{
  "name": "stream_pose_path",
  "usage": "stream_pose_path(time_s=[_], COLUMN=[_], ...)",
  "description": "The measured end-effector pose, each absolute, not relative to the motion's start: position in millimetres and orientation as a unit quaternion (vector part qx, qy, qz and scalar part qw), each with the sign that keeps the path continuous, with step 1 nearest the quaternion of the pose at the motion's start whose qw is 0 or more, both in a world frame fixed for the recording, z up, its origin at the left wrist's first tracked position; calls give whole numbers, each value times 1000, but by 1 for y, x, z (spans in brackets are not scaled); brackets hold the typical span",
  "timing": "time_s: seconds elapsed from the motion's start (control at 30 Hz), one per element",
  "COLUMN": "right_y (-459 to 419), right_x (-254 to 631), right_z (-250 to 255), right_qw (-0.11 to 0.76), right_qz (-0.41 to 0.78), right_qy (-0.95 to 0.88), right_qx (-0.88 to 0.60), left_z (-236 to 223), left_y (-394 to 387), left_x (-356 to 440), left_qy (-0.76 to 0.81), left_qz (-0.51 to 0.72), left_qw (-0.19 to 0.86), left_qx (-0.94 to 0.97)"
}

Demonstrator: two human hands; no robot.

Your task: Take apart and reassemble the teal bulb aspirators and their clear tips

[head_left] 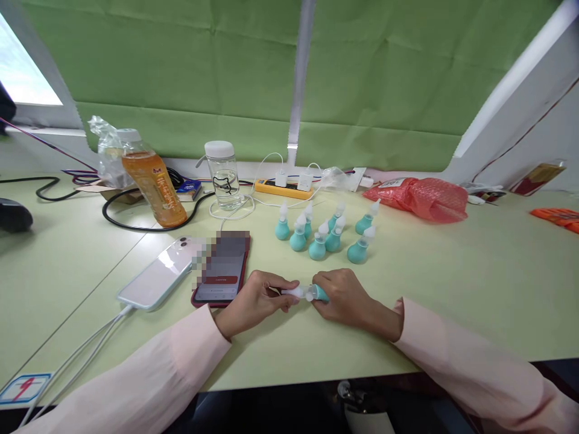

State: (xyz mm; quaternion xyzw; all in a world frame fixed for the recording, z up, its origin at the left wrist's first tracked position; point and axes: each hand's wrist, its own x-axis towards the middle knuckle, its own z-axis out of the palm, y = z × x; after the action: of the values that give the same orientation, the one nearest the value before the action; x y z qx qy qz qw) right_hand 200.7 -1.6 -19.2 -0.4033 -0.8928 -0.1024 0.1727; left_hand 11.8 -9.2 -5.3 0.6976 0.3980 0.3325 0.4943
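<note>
Between my two hands lies a nasal aspirator (320, 293) with a teal bulb and a clear-white tip, held sideways above the table. My right hand (342, 296) is wrapped round the teal bulb, hiding most of it. With thumb and fingers, my left hand (262, 296) pinches the white nozzle (292, 292) at the other end. Several more teal aspirators (317, 246) stand on the table just beyond my hands, their white tips pointing up, some of them leaning.
Left of my hands lie a red-cased phone (221, 271) and a white phone (156, 274) with cables. Farther back are an orange drink bottle (154, 184), a clear water bottle (225, 181), a yellow power strip (283, 189) and a red bubble-wrap package (418, 198).
</note>
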Motion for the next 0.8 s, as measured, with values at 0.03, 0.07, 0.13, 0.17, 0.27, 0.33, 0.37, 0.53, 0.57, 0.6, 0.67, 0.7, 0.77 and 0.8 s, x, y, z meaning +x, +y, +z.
stream_pose_path(time_s=[0.03,0.07,0.13,0.17,0.27,0.33,0.37,0.53,0.57,0.6,0.67,0.7,0.77,0.8], right_y=[-2,-2,-2,-2,-3,-3,-3,-4,-4,-4,-3,-3,0,2], right_x=[201,200,200,200,199,196,195,186,185,185,185,186,187,188], right_z=[-19,-19,-19,-19,-19,-19,-19,-17,-16,-15,-16,-17,-21,-23], right_qw=[175,177,183,186,203,232,255,365,377,389,419,433,449,451], right_qz=[-98,-94,-85,-79,-44,11,47,203,213,217,215,213,212,211], right_qy=[-893,-892,-891,-891,-889,-886,-881,-837,-829,-820,-801,-790,-773,-769], right_qx=[-404,-405,-406,-407,-408,-402,-395,-353,-355,-358,-370,-377,-394,-401], left_z=[-6,-6,-7,-7,-4,0,3,10,12,14,24,30,45,52], left_y=[-9,-9,-8,-8,-9,-11,-12,-13,-12,-9,-1,5,17,24], left_x=[12,12,12,12,14,15,15,17,17,15,10,7,-1,-5], left_qy=[400,403,409,411,418,419,414,379,387,398,418,425,438,444], left_qz=[330,328,326,324,319,324,333,386,390,393,403,405,392,383], left_qw=[500,504,507,506,501,501,500,466,455,442,404,377,320,285], left_qx=[694,690,685,686,688,684,684,700,700,701,707,716,743,758])
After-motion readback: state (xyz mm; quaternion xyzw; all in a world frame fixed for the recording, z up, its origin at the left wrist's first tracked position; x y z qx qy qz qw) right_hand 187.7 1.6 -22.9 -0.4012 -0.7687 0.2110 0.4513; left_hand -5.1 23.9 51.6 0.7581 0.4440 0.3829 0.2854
